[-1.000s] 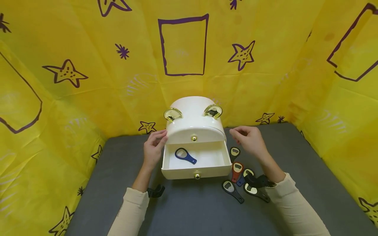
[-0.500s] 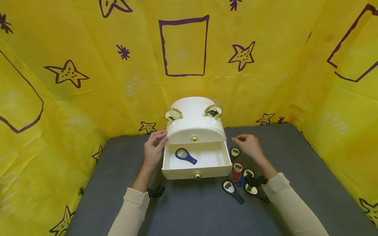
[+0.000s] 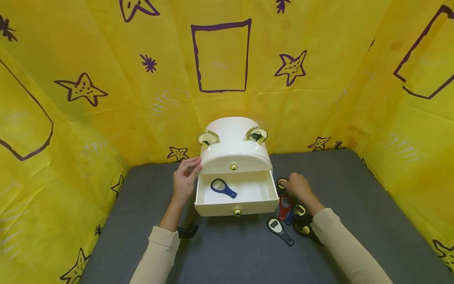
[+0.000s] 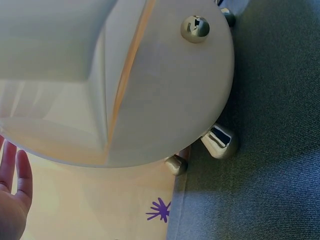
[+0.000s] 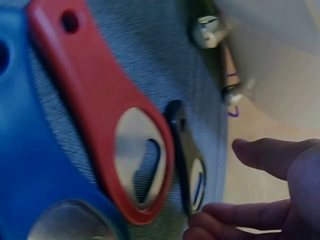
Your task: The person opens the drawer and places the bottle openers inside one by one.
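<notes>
A cream box (image 3: 232, 138) with gold ears stands on the table, its lower drawer (image 3: 216, 209) pulled out. One blue bottle opener (image 3: 229, 193) lies inside that drawer. My left hand (image 3: 183, 183) rests its fingertips against the box's left side; in the left wrist view the fingers (image 4: 7, 167) are extended. To the right of the box, my right hand (image 3: 300, 188) reaches down to a black bottle opener (image 5: 182, 142). Thumb and fingers are spread apart in the right wrist view, with fingertips (image 5: 200, 222) right at the opener's head.
Near my right hand lie a red bottle opener (image 3: 283, 213), a blue bottle opener (image 3: 289, 218) and a black bottle opener (image 3: 282, 234). Another dark opener (image 3: 312, 236) is partly under the right wrist. Yellow printed cloth (image 3: 159, 118) walls off the grey table (image 3: 227, 252).
My right hand has come down and slightly left, from above the table to the farthest black bottle opener. The left hand and the drawer have stayed in place.
</notes>
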### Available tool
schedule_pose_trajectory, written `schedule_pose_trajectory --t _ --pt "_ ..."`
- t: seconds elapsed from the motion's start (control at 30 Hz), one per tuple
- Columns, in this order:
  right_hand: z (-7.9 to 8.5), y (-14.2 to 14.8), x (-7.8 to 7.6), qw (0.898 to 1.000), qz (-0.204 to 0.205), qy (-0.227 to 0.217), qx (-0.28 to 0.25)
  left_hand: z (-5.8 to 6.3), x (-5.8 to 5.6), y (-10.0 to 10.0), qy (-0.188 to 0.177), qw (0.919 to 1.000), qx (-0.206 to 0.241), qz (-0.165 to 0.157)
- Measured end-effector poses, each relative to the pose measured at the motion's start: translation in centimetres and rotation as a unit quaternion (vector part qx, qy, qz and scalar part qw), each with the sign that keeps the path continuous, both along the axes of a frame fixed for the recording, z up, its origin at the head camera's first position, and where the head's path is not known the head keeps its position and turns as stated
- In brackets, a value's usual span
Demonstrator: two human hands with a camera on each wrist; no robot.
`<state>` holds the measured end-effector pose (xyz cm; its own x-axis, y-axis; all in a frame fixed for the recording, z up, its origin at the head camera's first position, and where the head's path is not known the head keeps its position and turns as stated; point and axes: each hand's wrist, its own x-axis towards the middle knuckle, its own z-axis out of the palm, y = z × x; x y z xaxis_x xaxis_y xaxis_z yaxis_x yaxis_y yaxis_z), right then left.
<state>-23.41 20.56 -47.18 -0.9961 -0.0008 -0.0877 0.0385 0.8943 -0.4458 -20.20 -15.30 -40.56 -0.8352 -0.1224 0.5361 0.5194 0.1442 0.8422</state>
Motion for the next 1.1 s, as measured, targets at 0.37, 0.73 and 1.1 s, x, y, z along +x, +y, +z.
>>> schedule_pose_trajectory --t 0.37,0.73,1.1 --pt "-1.0 -1.5 0.0 0.997 -0.006 -0.031 0.068 0.0 -0.1 0.0 -0.001 1.0000 0.001 -0.001" --pt "-1.7 -2.6 0.0 0.999 0.000 -0.004 0.043 0.0 0.1 0.0 -0.003 1.0000 0.001 -0.001" --pt "-2.8 -3.8 0.1 0.997 0.031 0.072 0.029 0.0 0.1 -0.1 -0.004 1.0000 0.001 -0.003"
